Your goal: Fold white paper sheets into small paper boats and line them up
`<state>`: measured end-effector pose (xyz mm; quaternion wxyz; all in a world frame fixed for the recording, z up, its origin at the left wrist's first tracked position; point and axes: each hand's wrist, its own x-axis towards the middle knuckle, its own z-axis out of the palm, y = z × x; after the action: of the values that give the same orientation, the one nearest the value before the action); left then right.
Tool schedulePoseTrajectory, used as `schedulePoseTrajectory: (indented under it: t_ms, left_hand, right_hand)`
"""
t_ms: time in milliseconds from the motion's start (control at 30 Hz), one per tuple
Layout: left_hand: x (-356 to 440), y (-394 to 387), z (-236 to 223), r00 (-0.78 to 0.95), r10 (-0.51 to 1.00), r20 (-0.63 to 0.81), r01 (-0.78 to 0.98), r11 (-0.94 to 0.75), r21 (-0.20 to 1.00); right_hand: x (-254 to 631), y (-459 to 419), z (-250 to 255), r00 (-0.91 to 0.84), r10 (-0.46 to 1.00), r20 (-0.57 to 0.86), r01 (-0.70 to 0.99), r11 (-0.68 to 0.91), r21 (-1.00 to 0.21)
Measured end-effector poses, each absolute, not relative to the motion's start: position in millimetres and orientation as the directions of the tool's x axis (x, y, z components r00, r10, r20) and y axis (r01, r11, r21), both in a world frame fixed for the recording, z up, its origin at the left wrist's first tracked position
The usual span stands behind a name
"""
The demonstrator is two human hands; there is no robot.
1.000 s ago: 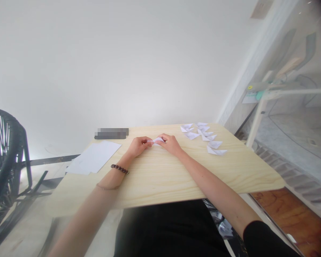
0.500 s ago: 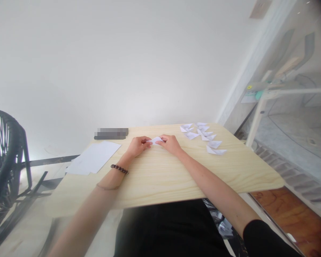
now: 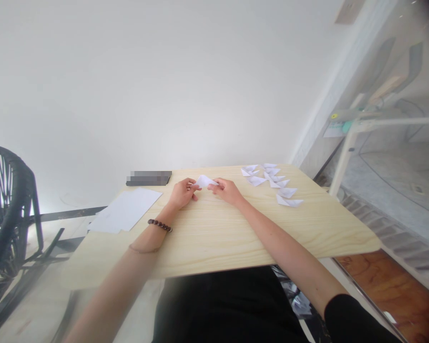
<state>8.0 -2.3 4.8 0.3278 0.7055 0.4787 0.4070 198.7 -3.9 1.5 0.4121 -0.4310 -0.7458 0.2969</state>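
Between my two hands is a small white folded paper boat (image 3: 204,181), its peak pointing up, held just over the table (image 3: 214,238). My left hand (image 3: 184,192) pinches its left end between thumb and fingers. On the opposite side, the thumb and fingers of my right hand (image 3: 226,191) grip the right end. Several white folded paper boats (image 3: 274,180) lie in rows at the table's right. At the left lie flat white paper sheets (image 3: 127,209), overlapping each other.
A dark, pixelated oblong object (image 3: 148,178) lies at the table's back left, near the white wall (image 3: 164,85). A black woven chair (image 3: 12,205) stands on the left. To the right, a pale metal frame (image 3: 345,159) shows behind a transparent pane.
The folded paper has come up slightly and shows more of its pointed face. My left fingers have shifted their hold a little; my right hand stays nearly in place.
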Motion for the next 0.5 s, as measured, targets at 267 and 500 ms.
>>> schedulePoseTrajectory:
  t_ms: [267, 500]
  left_hand:
    - [8.9, -5.2, 7.2, 0.279, 0.931, 0.235, 0.445, -0.342, 0.828]
    - [9.7, -6.3, 8.9, 0.303, 0.928, 0.216, 0.458, -0.341, 0.821]
  right_hand:
    - [200.7, -1.7, 1.4, -0.274, 0.872, 0.405, 0.418, 0.488, -0.766]
    - [201.3, 0.1, -0.4, -0.251, 0.879, 0.406, 0.435, 0.477, -0.764]
